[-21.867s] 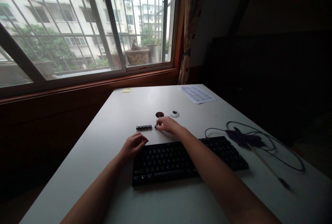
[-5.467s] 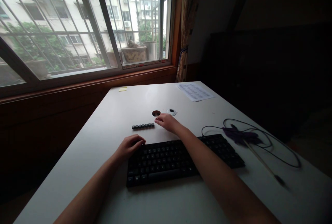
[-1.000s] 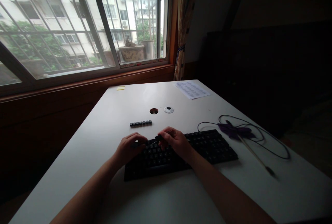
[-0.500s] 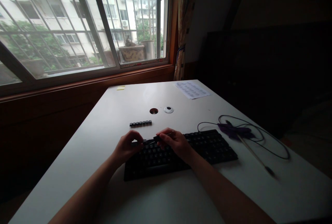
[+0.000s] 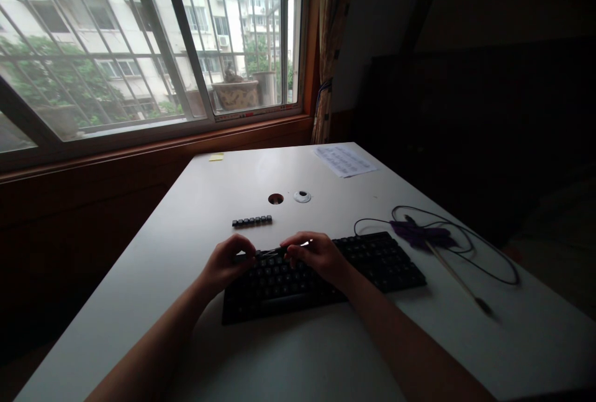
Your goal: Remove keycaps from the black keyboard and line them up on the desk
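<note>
- Head view: the keyboard (image 5: 386, 265) lies flat on the white surface (image 5: 261, 352), both hands over its far edge.
- At its 10 o'clock corner, the left hand (image 5: 226, 265) has its fingers curled together; I can't tell what they pinch.
- Nearer 12, the right hand (image 5: 323, 257) has its fingers clamped on a small wire tool (image 5: 270, 254), pointing to 9 o'clock.
- Past the keyboard, at 10, I see loose keys (image 5: 252, 221) in a row.
- Purple cloth (image 5: 414, 234) and cable (image 5: 510, 265) lie toward 2.

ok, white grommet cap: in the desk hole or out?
Out: the grommet cap lies on the desk, just right of the uncovered cable hole.
</note>
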Action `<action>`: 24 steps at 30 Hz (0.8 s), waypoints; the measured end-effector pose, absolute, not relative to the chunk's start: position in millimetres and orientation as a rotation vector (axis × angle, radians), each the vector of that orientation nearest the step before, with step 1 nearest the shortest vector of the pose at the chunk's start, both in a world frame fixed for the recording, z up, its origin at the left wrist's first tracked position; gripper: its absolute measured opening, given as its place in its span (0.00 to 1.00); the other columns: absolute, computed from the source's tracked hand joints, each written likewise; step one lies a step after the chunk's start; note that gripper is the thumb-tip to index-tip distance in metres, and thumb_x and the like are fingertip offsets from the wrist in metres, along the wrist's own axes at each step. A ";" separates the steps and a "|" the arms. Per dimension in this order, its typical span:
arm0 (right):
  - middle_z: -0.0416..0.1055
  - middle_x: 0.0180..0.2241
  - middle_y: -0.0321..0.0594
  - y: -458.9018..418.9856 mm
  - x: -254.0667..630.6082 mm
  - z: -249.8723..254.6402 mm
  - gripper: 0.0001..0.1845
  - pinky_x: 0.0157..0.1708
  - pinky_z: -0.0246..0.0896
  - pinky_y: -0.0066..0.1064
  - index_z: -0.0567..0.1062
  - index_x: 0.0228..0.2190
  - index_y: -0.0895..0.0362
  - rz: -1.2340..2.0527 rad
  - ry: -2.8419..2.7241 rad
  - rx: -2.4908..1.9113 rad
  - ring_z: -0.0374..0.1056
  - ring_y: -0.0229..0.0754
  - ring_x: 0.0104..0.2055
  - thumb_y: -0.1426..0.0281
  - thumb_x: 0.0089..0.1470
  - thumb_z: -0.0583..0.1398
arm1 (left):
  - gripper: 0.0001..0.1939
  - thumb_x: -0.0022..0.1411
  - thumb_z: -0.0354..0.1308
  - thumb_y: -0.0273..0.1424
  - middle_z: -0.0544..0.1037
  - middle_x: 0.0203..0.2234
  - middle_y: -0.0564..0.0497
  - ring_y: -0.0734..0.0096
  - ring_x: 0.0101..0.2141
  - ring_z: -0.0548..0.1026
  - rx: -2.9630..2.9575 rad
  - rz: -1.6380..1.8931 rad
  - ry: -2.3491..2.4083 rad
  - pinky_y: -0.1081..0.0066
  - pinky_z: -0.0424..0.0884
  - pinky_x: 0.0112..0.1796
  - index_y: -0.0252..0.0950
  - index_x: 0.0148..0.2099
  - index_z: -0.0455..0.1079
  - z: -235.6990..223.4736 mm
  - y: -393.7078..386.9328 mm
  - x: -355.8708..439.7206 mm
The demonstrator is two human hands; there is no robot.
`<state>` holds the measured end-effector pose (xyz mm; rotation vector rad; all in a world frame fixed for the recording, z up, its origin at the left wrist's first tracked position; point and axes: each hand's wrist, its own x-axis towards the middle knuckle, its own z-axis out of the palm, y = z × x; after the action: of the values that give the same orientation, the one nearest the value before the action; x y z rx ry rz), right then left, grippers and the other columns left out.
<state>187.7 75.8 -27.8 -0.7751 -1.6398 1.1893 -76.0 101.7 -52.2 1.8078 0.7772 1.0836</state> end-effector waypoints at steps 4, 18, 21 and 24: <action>0.75 0.32 0.40 73.8 187.1 -24.8 0.11 0.32 0.69 0.33 0.80 0.39 0.54 1.098 -1.715 -0.751 0.70 0.37 0.28 0.62 0.57 0.62 | 0.06 0.58 0.64 0.29 0.74 0.32 0.47 0.66 0.35 0.73 1.834 1.063 0.750 0.67 0.71 0.37 0.33 0.36 0.70 -48.0 101.7 -75.9; 0.75 0.35 0.39 63.6 190.3 -14.5 0.12 0.32 0.65 0.31 0.79 0.44 0.49 0.660 -1.994 -0.705 0.68 0.37 0.30 0.68 0.60 0.59 | 0.07 0.57 0.65 0.29 0.74 0.32 0.48 0.66 0.36 0.74 1.697 1.138 0.748 0.68 0.72 0.38 0.34 0.37 0.71 -48.0 102.8 -73.9; 0.75 0.34 0.39 61.5 190.1 -14.1 0.12 0.32 0.65 0.32 0.78 0.44 0.48 0.589 -2.006 -0.684 0.68 0.37 0.30 0.69 0.59 0.59 | 0.06 0.58 0.65 0.29 0.74 0.32 0.49 0.67 0.36 0.73 1.663 1.189 0.787 0.68 0.71 0.38 0.34 0.36 0.70 -46.2 103.1 -73.5; 0.76 0.34 0.39 62.9 190.6 -16.4 0.11 0.34 0.65 0.34 0.78 0.43 0.49 0.514 -1.990 -0.742 0.69 0.40 0.32 0.68 0.59 0.60 | 0.07 0.58 0.65 0.29 0.74 0.32 0.50 0.69 0.35 0.73 1.650 1.223 0.829 0.69 0.71 0.37 0.35 0.38 0.70 -46.7 103.5 -73.7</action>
<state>190.6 62.9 -16.4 -0.7419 -1.9900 0.5144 -73.7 103.5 -46.7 1.6496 0.8294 1.2232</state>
